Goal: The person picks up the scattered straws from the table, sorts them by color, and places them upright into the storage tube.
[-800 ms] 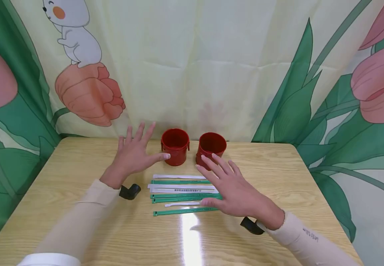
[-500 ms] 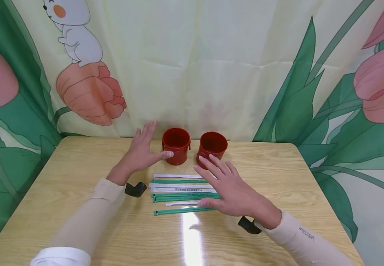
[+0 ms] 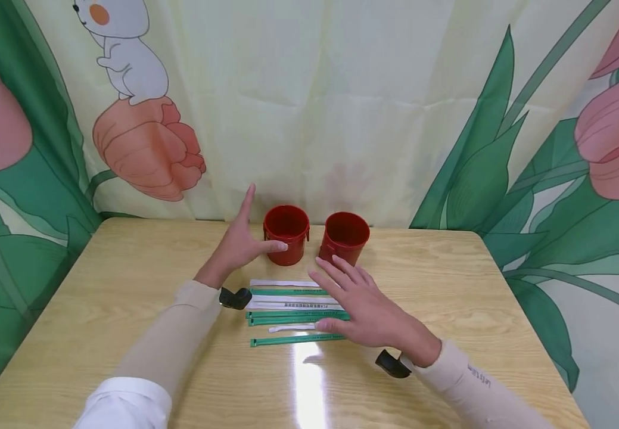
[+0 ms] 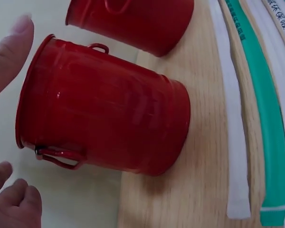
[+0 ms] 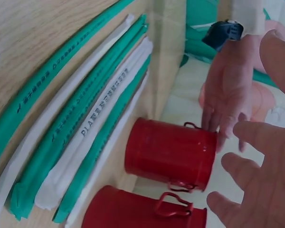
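The upright, cylindrical red metal bucket (image 3: pixel 295 250) stood just right of the nearer left hand (image 3: pixel 240 243), outstretched and empty.

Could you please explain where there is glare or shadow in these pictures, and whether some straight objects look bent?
Head view: white glare streaks the near part of the table; left wrist view: soft shadow by the base of the nearer red bucket; right wrist view: the outermost green strip curves, though nearly straight in the head view.
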`<state>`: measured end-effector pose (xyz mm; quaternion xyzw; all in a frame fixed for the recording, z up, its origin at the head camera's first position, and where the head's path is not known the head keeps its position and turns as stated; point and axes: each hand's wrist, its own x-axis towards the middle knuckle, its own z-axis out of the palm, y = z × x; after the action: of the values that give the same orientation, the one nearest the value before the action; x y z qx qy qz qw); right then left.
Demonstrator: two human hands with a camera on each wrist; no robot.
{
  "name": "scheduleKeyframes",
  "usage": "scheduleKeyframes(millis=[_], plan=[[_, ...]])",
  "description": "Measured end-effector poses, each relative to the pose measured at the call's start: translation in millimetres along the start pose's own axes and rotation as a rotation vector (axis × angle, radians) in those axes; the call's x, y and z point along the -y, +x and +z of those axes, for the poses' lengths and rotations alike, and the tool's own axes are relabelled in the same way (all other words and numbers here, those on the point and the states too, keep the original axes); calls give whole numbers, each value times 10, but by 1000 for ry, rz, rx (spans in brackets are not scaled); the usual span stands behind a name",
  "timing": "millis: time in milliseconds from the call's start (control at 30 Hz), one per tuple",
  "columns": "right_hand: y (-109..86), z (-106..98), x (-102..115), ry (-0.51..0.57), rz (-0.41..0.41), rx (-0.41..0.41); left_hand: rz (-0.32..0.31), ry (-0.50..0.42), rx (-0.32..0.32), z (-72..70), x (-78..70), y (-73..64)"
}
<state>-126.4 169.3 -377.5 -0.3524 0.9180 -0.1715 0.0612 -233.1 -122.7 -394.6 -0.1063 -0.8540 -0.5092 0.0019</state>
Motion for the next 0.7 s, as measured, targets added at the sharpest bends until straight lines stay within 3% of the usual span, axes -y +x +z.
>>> scheduleKeyframes(millis=[133, 433, 700], plan=[[55, 44, -61, 29, -2, 23, -14, -25, 5, 36, -17, 70], [96, 152, -126, 109, 37, 38, -46, -90, 9, 149, 42, 12], [137, 200, -285, 177, 101, -76, -57, -118, 8, 154, 20, 41]])
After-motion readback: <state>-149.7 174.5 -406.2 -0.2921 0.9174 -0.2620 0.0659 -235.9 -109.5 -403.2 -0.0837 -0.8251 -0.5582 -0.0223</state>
